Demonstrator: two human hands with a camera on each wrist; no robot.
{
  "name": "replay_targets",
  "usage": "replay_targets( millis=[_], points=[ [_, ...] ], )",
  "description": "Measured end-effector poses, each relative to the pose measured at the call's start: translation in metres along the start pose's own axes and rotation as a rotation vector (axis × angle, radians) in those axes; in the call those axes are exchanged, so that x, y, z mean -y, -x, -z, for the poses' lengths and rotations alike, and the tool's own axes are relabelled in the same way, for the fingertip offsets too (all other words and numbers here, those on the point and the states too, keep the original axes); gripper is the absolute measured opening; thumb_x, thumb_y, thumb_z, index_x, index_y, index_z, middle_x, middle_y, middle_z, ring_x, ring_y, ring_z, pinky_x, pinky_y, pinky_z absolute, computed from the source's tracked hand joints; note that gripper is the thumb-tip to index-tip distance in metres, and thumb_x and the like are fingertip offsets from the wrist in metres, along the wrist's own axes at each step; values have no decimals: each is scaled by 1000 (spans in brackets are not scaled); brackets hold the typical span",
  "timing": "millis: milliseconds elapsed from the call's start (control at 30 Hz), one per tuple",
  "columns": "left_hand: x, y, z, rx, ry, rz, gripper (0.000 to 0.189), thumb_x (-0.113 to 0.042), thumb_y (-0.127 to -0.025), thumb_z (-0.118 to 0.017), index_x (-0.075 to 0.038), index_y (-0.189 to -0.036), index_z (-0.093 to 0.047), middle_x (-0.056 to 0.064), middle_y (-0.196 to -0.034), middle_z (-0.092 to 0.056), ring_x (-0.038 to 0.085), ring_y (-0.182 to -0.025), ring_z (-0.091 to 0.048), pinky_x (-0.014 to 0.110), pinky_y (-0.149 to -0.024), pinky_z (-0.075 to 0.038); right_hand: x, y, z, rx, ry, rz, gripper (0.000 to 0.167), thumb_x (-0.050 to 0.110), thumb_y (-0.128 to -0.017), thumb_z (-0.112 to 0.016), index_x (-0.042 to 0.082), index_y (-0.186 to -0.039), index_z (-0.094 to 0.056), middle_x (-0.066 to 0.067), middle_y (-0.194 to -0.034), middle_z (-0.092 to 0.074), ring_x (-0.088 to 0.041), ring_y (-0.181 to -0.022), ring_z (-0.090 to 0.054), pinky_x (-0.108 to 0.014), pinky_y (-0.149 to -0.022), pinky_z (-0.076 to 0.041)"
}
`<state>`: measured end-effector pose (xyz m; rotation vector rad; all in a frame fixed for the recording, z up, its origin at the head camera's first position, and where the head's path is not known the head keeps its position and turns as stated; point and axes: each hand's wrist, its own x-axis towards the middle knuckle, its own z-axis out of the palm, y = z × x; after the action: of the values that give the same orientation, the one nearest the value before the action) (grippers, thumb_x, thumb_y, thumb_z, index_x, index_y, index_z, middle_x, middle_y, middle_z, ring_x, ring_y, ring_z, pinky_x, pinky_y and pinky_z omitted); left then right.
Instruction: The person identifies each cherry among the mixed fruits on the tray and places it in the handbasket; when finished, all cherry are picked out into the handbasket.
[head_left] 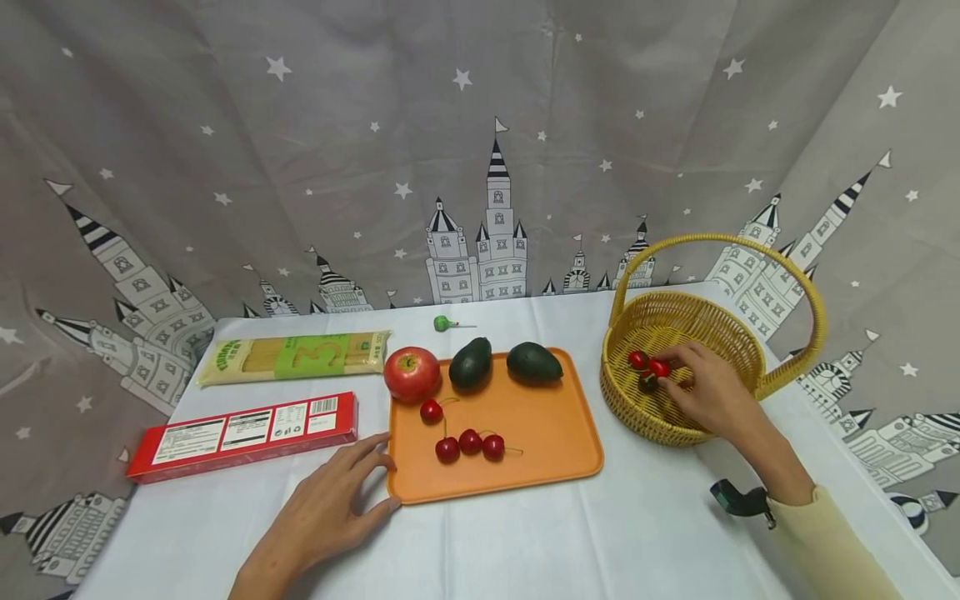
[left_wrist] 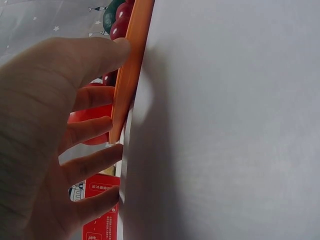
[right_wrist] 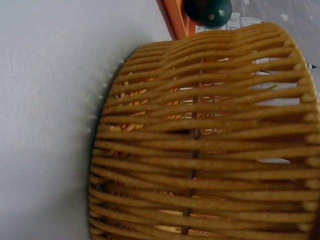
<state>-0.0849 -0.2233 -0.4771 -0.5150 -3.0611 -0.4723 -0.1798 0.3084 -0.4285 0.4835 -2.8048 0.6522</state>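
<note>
Right hand [head_left: 708,387] pinches cherry [head_left: 659,367] inside basket [head_left: 626,412]; best lowered gently. Left hand [head_left: 326,508] relaxed, grasping nothing, at left edge of tray [head_left: 547,433].

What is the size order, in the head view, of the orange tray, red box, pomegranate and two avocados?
Orange tray
Red box
Pomegranate
Left avocado and right avocado: too alike to rank

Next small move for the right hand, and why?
I'd probably have the right hand let go of the red cherry at its fingertips: it's already inside the basket, near another cherry, and four more cherries lie on the orange tray.
</note>
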Motion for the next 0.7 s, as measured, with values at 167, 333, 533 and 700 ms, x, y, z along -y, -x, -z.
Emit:
replay_targets(
  millis=[167,333,533,700],
  points=[
    [-1,0,0,3,5,4,43,-46,-83,-91,-32,-118,-69,5,-156,-58,34,-141,-58,62,-110,-53,-7,-2,-2,16,6,-11,38,-1,-89,-83,-2,-124,-69,-23,-118,-67,-41,-103,-68,-59,-84,-63],
    [0,0,0,-2,4,-1,42,-46,-84,-91,-32,-117,-69,5,-156,-59,34,-140,-58,61,-110,-53,-15,-4,-5,46,12,-26,37,-1,-90,-82,-3,-124,-69,-25,-118,-67,-43,-106,-69,-60,-87,-62],
    [0,0,0,6,4,6,43,-46,-83,-91,-31,-118,-70,6,-156,-58,34,-140,-58,62,-111,-53,-21,-8,-6,88,5,-48,34,0,-91,-81,-3,-123,-69,-25,-117,-69,-44,-107,-70,-61,-89,-61],
    [-1,0,0,11,14,9,43,-45,-84,-91,-31,-118,-69,6,-157,-58,34,-141,-57,62,-111,-53,-24,-13,-5,120,9,-61,34,1,-92,-81,-4,-123,-69,-25,-115,-71,-44,-105,-71,-60,-88,-61]
  ],
)
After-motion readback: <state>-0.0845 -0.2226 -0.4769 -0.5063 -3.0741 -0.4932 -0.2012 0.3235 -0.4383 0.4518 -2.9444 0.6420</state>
